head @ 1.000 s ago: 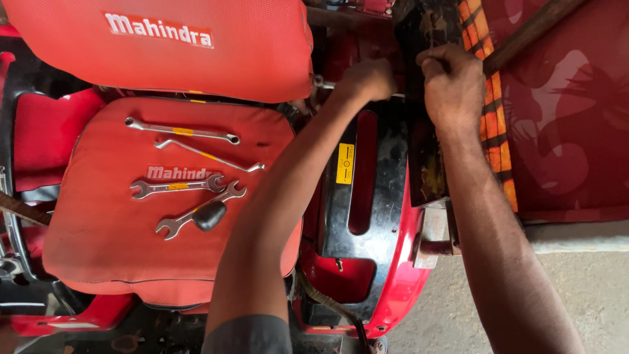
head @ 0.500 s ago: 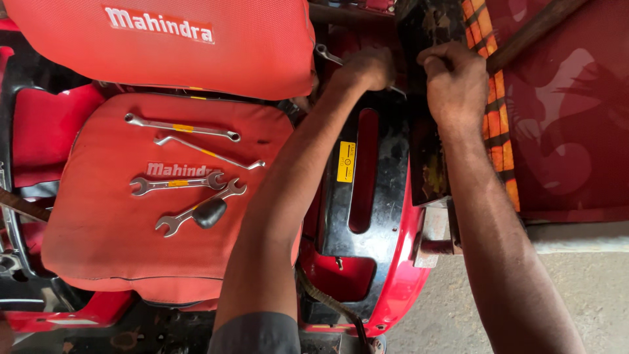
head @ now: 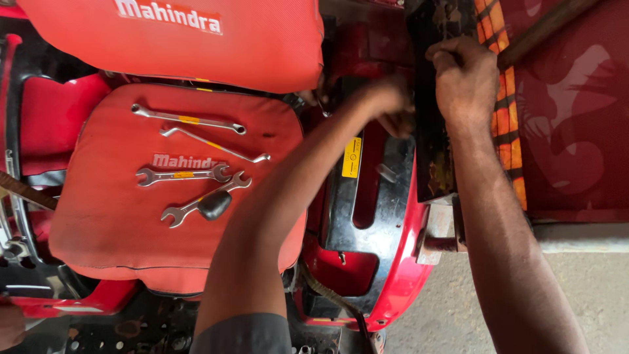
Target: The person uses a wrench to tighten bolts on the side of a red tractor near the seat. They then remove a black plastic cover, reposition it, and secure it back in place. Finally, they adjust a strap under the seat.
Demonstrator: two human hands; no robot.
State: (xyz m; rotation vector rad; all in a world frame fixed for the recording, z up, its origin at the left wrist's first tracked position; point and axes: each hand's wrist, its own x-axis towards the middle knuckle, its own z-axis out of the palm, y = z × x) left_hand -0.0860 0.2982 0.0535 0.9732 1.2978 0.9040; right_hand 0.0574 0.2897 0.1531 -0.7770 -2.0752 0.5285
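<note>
Head view, looking down onto the red tractor seat cushion (head: 118, 216). Laid out on that cushion, untouched: a long ring spanner (head: 188, 119) nearest the backrest, a thin offset spanner (head: 215, 145) just below it, an open-ended spanner (head: 183, 175) lower again, and a second open-ended spanner (head: 206, 199) crossing a small black knob-like piece (head: 214, 205). Right of the cushion, a black fender plate (head: 383, 210) with a long slot and a yellow sticker. Further right of the cushion, at the plate's upper end, left hand (head: 386, 105) blurred, fingers curled into the gap; perhaps closed on a tool, but cannot tell what, if anything, sits in the grip. Right hand (head: 466, 78) clenched, gripping the top of the grimy dark bracket (head: 432, 131) standing alongside the plate. Judging from this: work at the fastening point under the two hands looks under way and not finished, bracket in place against the plate, four spanners lying unused on the cushion.
</note>
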